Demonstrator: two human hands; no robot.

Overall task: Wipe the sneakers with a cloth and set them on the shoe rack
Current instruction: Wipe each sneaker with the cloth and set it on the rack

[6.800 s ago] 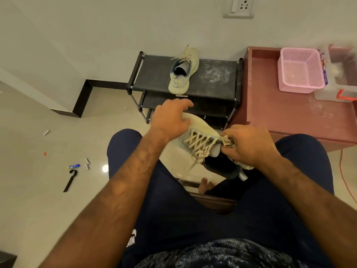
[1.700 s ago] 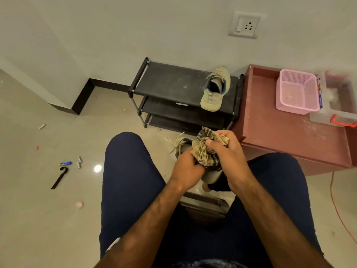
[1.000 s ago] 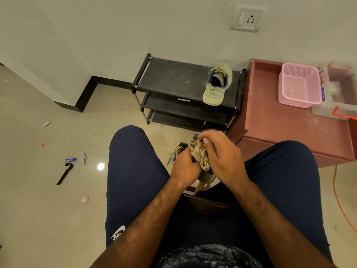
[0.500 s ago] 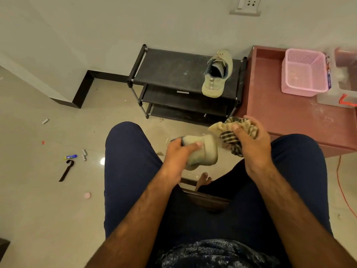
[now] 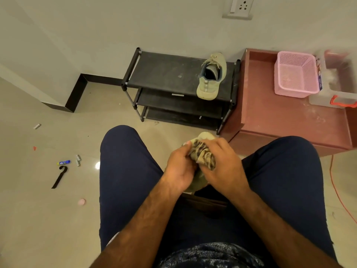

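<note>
We're mid-wipe on the near sneaker [image 5: 208, 135], held low between our knees, at 6 o'clock from the shoe rack [image 5: 164, 74]. Our left hand [image 5: 179, 169] is gripping it from the 9 o'clock side, fingers curled round it. Our right hand [image 5: 222, 165] is clamping the bunched checked cloth [image 5: 202, 154] and pressing it onto the shoe from 3 o'clock. Hands and cloth are hiding most of the shoe: only the tip at 12 and a strip at 6 are showing, so we can't tell how clean it's getting. The racked sneaker [image 5: 210, 78] is already sitting on the top shelf, at the rack's 3 o'clock end. Our read: this is shoe two of two, so we're past halfway. The next move is calling for finishing the rub, lifting the cloth off, then reaching to 12 o'clock and setting the shoe sole-down beside its mate, on the 9 o'clock side. Room: we're looking at a glossy tile floor [image 5: 38, 219], with batteries [image 5: 77, 160] and a black strap [image 5: 59, 176] lying at 9 o'clock. A low red-brown table [image 5: 280, 120] at 2 o'clock is carrying a pink basket [image 5: 295, 74] and a clear box [image 5: 340, 88]. An orange cable [image 5: 336, 182] is trailing at 3 o'clock.
</note>
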